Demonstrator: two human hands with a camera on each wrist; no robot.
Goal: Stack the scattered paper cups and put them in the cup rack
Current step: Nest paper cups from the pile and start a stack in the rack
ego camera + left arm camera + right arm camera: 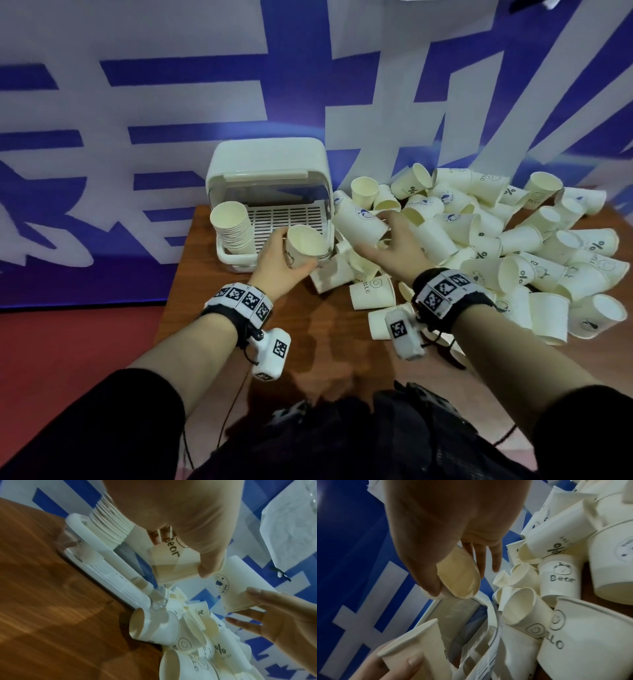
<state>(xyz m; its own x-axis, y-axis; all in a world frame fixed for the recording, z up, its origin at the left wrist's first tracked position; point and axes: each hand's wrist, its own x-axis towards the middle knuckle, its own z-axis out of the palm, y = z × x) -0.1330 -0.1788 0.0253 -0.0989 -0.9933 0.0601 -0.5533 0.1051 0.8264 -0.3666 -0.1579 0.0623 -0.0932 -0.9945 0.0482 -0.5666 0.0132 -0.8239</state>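
My left hand (287,260) grips a white paper cup (303,248) marked "Bear" (171,563), its mouth up and tilted, just in front of the cup rack (267,164). A stack of nested cups (233,226) stands in the rack's left front corner. My right hand (380,236) holds a second paper cup (363,219) between thumb and fingers at the left edge of the pile; in the right wrist view the thumb (429,585) presses its side (457,578). The left wrist view shows this cup (240,588) lifted off the pile.
A big heap of scattered paper cups (513,240) covers the right half of the wooden table (308,342), reaching up against the rack's right side. The rack's clear lid is raised. A blue and white banner (171,102) stands right behind.
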